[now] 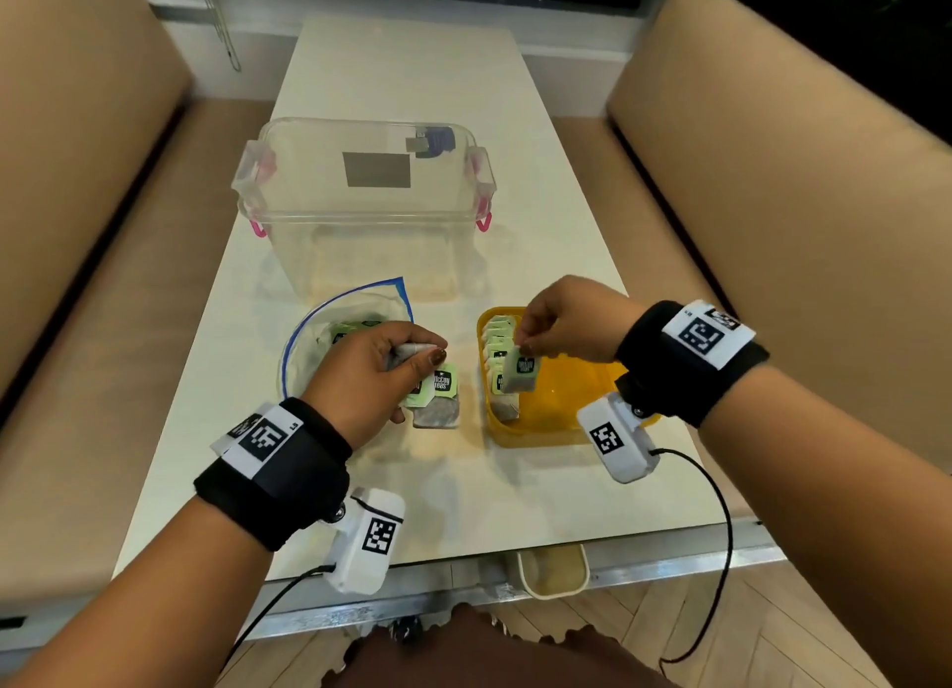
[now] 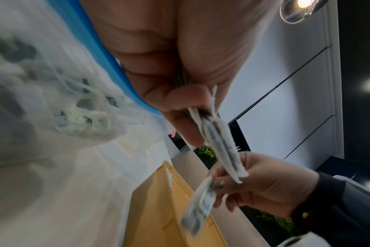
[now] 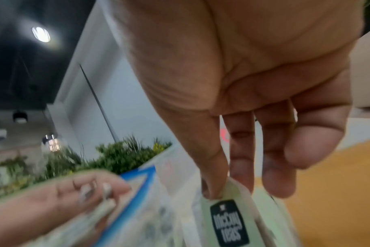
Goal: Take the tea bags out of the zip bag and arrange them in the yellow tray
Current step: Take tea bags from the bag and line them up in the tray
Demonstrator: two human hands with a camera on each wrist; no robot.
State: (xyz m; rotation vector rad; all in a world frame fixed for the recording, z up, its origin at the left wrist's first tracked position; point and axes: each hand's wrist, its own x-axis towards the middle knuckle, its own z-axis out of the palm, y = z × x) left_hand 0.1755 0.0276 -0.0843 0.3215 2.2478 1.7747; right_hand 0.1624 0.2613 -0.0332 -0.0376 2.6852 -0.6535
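Note:
The clear zip bag (image 1: 314,337) with a blue seal lies open on the white table, a few tea bags still inside. My left hand (image 1: 391,368) hovers just right of it and grips a small bunch of tea bags (image 1: 435,396) with green tags; the same bunch (image 2: 220,147) shows in the left wrist view. My right hand (image 1: 536,334) pinches one tea bag (image 1: 520,373) by its top edge over the left end of the yellow tray (image 1: 566,430), where several tea bags (image 1: 497,342) stand in a row. The pinched bag's green tag (image 3: 228,222) reads McCoy teas.
A clear lidded storage box (image 1: 360,203) with pink latches stands behind the zip bag. Beige bench seats (image 1: 798,198) flank the table on both sides. A small cream cup (image 1: 554,569) hangs below the table's near edge. Wrist camera cables (image 1: 721,533) trail off the front.

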